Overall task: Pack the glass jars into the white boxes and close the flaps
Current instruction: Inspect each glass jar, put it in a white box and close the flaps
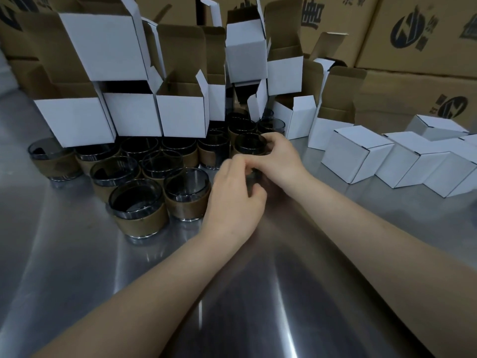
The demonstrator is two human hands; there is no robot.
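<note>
Left hand [232,200] and right hand [280,161] grip one jar [249,145]; few boxes [358,153] closed, many jars [138,202] still loose on tabletop [77,267]

Steel table [77,254] — crowded at the far side
glass jars [136,202] stand left of the fingers [271,143]; open white boxes [327,133] stand beyond them; closed white boxes [358,156] sit to their right
</note>
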